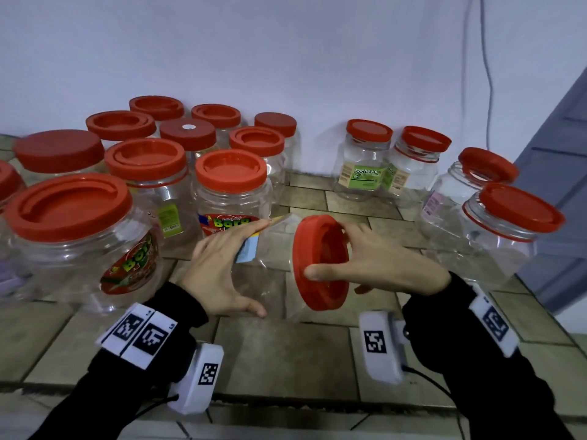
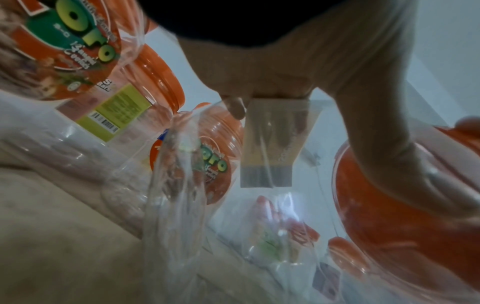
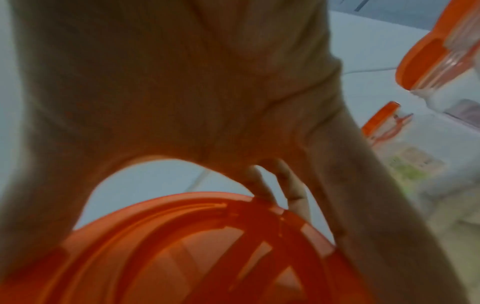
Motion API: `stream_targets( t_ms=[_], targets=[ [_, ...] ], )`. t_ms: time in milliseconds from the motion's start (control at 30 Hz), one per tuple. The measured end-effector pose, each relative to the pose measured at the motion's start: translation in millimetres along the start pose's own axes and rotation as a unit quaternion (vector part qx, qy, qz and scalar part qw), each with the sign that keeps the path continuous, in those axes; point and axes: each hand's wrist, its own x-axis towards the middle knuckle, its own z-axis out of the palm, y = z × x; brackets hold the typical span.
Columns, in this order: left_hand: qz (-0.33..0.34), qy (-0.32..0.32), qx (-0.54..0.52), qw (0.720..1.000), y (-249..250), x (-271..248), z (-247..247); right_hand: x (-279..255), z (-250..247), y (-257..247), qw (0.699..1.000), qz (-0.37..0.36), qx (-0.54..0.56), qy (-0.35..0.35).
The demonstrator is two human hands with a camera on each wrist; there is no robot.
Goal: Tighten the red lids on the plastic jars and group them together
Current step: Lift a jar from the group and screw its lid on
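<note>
I am holding a clear plastic jar (image 1: pixel 270 268) tipped on its side at the centre of the head view, just above the tiled worktop (image 1: pixel 286 354). My left hand (image 1: pixel 222 268) is cupping its body with fingers spread along the wall and thumb underneath, grasping it. My right hand (image 1: pixel 374 265) is gripping its red lid (image 1: pixel 317 262) by the rim, thumb on the near edge and fingers over the far one, so I am judging this to be the tightening step.

At ten to eleven o'clock a close cluster of lidded jars (image 1: pixel 165 160) is standing together, looking done. At one to three o'clock four more jars (image 1: pixel 444 185) are standing apart along the wall; two at three o'clock are carrying lids that are sitting crooked, so they probably still need tightening and moving.

The held jar is looking empty and transparent, with a pale blue label (image 1: pixel 247 252) near my left fingertips; its lid is recessed and ribbed.
</note>
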Motion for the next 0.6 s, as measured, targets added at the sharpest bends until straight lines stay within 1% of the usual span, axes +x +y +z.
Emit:
stream_targets(
  t_ms=[33, 67, 133, 167, 200, 233, 300, 333, 367, 433, 467, 500, 533, 567, 600],
  targets=[
    [-0.007, 0.006, -0.003, 1.000, -1, 1, -1, 1, 0, -1, 1.000, -0.011, -0.014, 0.008],
    [-0.017, 0.014, -0.003, 1.000, -3, 1, -1, 2, 1, -1, 0.999, -0.037, -0.032, 0.016],
    [-0.031, 0.021, -0.005, 0.999, -5, 1, -1, 4, 4, 2, 0.992, -0.111, -0.055, 0.029],
    [-0.034, 0.021, -0.004, 0.999, -6, 1, -1, 5, 6, 4, 0.989, -0.131, -0.051, 0.043],
    [-0.035, 0.021, 0.000, 0.999, -5, 1, 0, 6, 9, 3, 0.989, -0.129, -0.034, 0.060],
    [-0.037, 0.025, 0.007, 0.999, -5, 1, 1, 7, 13, 2, 0.991, -0.110, -0.009, 0.080],
    [-0.042, 0.035, 0.024, 0.998, -4, 1, 5, 11, 21, -1, 0.991, -0.058, 0.034, 0.111],
    [-0.044, 0.038, 0.029, 0.998, -3, 0, 7, 12, 22, -1, 0.992, -0.037, 0.041, 0.114],
    [-0.046, 0.039, 0.030, 0.998, -2, 0, 7, 14, 19, 0, 0.993, -0.030, 0.037, 0.105],
    [-0.044, 0.036, 0.029, 0.998, 0, 0, 7, 17, 8, 3, 0.998, -0.035, 0.010, 0.050],
    [-0.044, 0.036, 0.030, 0.998, 0, 0, 6, 17, 1, 4, 0.998, -0.051, -0.011, 0.017],
    [-0.043, 0.037, 0.031, 0.998, 1, 0, 7, 17, -3, 7, 0.996, -0.084, -0.033, -0.001],
    [-0.043, 0.042, 0.032, 0.998, 1, 0, 8, 18, -5, 9, 0.991, -0.122, -0.046, 0.003],
    [-0.042, 0.049, 0.034, 0.997, 1, 1, 9, 20, -3, 10, 0.988, -0.148, -0.049, 0.024],
    [-0.042, 0.054, 0.039, 0.997, 1, 1, 10, 22, 1, 11, 0.985, -0.158, -0.037, 0.051]
  ],
)
